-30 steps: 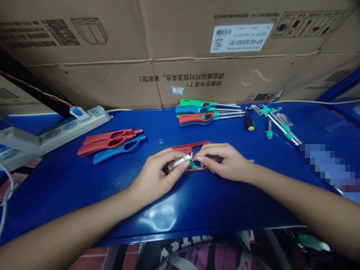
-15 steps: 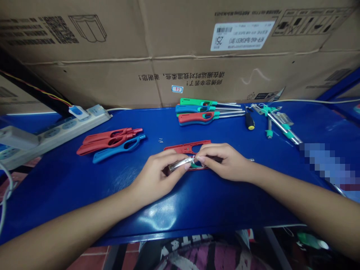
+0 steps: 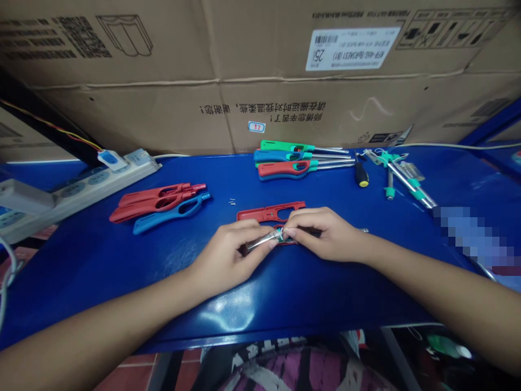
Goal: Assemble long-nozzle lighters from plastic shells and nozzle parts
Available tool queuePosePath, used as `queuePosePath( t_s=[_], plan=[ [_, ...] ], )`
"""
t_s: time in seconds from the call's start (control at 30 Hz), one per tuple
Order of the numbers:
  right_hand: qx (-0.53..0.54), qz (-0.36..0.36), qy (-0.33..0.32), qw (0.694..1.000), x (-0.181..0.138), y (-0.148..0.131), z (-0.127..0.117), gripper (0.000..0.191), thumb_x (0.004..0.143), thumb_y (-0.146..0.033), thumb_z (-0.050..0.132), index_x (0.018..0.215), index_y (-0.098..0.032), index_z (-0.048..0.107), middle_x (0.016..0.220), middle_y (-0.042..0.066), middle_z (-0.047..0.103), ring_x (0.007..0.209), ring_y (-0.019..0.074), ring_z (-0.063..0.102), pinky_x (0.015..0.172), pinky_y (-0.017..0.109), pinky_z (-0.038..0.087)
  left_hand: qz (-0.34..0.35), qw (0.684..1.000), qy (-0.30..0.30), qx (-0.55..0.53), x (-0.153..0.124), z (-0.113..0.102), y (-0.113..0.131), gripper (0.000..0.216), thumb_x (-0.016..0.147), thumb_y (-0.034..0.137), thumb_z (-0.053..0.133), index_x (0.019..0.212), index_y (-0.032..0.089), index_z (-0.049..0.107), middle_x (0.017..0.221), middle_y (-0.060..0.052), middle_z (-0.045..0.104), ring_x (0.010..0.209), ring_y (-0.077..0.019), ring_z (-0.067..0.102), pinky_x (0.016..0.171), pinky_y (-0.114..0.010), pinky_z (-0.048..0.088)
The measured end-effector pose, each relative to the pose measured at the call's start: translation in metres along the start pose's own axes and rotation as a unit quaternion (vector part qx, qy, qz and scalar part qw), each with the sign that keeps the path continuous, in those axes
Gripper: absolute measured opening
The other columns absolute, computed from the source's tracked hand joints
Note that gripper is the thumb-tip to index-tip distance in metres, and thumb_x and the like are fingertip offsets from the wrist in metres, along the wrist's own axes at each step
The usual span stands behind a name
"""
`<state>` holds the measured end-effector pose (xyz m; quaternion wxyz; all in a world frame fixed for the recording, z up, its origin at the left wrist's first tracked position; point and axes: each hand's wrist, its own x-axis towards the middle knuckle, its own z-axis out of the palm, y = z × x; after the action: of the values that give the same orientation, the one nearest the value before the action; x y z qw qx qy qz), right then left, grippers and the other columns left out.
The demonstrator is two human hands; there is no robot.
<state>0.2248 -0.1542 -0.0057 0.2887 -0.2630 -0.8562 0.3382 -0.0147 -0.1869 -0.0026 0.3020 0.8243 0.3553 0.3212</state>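
Between the thumb and fingers of my left hand (image 3: 226, 252) lies a clear lighter gas tank (image 3: 262, 240), tilted with its valve end to the right. My right hand (image 3: 319, 233) is closed in a pinch at that end, on a small white piece (image 3: 282, 233) partly covered by the fingertips. Just behind both hands, a red lighter shell half (image 3: 253, 213) lies with its inner side up. Below my fingers rests another red shell half (image 3: 290, 243) with green and metal parts in it, mostly hidden. A metal rod end (image 3: 365, 231) shows past my right wrist.
Red and blue lighter shells (image 3: 163, 203) lie at left, near a power strip (image 3: 97, 182). Tiny screws (image 3: 232, 202) sit mid-table. Assembled lighters (image 3: 285, 169), a screwdriver (image 3: 361, 175) and green-fitted metal tubes (image 3: 411, 182) lie toward the back right. A cardboard box (image 3: 163, 114) stands behind.
The gas tank has turned slightly in my left hand, and its valve end sits a little farther right. My right hand keeps its pinch in nearly the same place.
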Motion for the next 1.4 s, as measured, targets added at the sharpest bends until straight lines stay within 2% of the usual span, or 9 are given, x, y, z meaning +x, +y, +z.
queuePosePath(
  t_s=[0.33, 0.43, 0.57, 0.67, 0.93, 1.27, 1.4],
  plan=[
    [-0.007, -0.006, -0.005, 1.0, 0.0, 0.0, 0.0, 0.022, 0.1, -0.023, 0.054, 0.086, -0.015, 0.069, 0.081, 0.004, 0.068, 0.071, 0.0114, 0.06, 0.069, 0.024, 0.047, -0.013, 1.0, -0.02, -0.001, 0.0, 0.005, 0.002, 0.02, 0.101, 0.026, 0.058, 0.107, 0.018, 0.075, 0.077, 0.0, 0.063, 0.065, -0.0102, 0.055, 0.06, -0.022, 0.041],
    [0.024, 0.026, -0.003, 0.999, 0.001, -0.001, 0.0, 0.024, 0.1, -0.026, 0.054, 0.083, -0.016, 0.068, 0.078, 0.003, 0.067, 0.068, 0.0109, 0.057, 0.064, 0.023, 0.045, -0.032, 0.999, -0.014, -0.01, 0.0, 0.004, 0.002, 0.021, 0.101, 0.028, 0.058, 0.105, 0.019, 0.075, 0.079, -0.001, 0.065, 0.065, -0.0108, 0.056, 0.059, -0.022, 0.041],
    [0.125, 0.104, 0.019, 0.987, 0.003, 0.001, -0.001, 0.022, 0.096, -0.033, 0.06, 0.086, -0.015, 0.068, 0.073, 0.001, 0.063, 0.061, 0.0096, 0.052, 0.055, 0.022, 0.042, -0.045, 0.999, -0.006, -0.011, 0.0, 0.004, 0.001, 0.02, 0.101, 0.029, 0.058, 0.106, 0.019, 0.075, 0.082, -0.001, 0.067, 0.066, -0.0107, 0.056, 0.06, -0.022, 0.042],
    [0.158, 0.121, 0.021, 0.98, 0.002, 0.003, -0.001, 0.023, 0.094, -0.036, 0.063, 0.087, -0.014, 0.067, 0.075, 0.002, 0.062, 0.061, 0.0094, 0.051, 0.055, 0.022, 0.042, -0.042, 0.999, -0.001, -0.012, 0.0, 0.005, 0.001, 0.02, 0.1, 0.029, 0.06, 0.108, 0.019, 0.076, 0.08, -0.001, 0.066, 0.065, -0.0104, 0.055, 0.06, -0.022, 0.041],
    [0.137, 0.133, 0.028, 0.981, 0.001, 0.001, 0.001, 0.024, 0.094, -0.036, 0.063, 0.086, -0.014, 0.068, 0.074, 0.002, 0.064, 0.062, 0.0099, 0.055, 0.054, 0.021, 0.043, -0.079, 0.996, 0.0, -0.042, 0.0, 0.01, 0.0, 0.023, 0.1, 0.031, 0.059, 0.112, 0.022, 0.077, 0.079, -0.001, 0.066, 0.064, -0.0113, 0.055, 0.058, -0.023, 0.04],
    [0.081, 0.093, 0.061, 0.991, 0.002, -0.002, 0.006, 0.019, 0.093, -0.027, 0.063, 0.08, -0.015, 0.067, 0.068, 0.0, 0.062, 0.055, 0.0065, 0.049, 0.048, 0.018, 0.037, -0.096, 0.994, 0.004, -0.054, -0.002, 0.013, 0.002, 0.023, 0.1, 0.032, 0.059, 0.11, 0.023, 0.078, 0.076, -0.001, 0.067, 0.064, -0.0119, 0.054, 0.058, -0.023, 0.04],
    [0.109, 0.116, 0.055, 0.986, 0.002, -0.002, 0.005, 0.021, 0.093, -0.032, 0.064, 0.082, -0.015, 0.067, 0.069, 0.001, 0.063, 0.055, 0.0071, 0.051, 0.048, 0.018, 0.039, -0.092, 0.994, 0.012, -0.054, 0.001, 0.014, 0.003, 0.023, 0.1, 0.031, 0.06, 0.11, 0.023, 0.078, 0.073, 0.0, 0.066, 0.062, -0.0114, 0.054, 0.056, -0.023, 0.039]
  ],
)
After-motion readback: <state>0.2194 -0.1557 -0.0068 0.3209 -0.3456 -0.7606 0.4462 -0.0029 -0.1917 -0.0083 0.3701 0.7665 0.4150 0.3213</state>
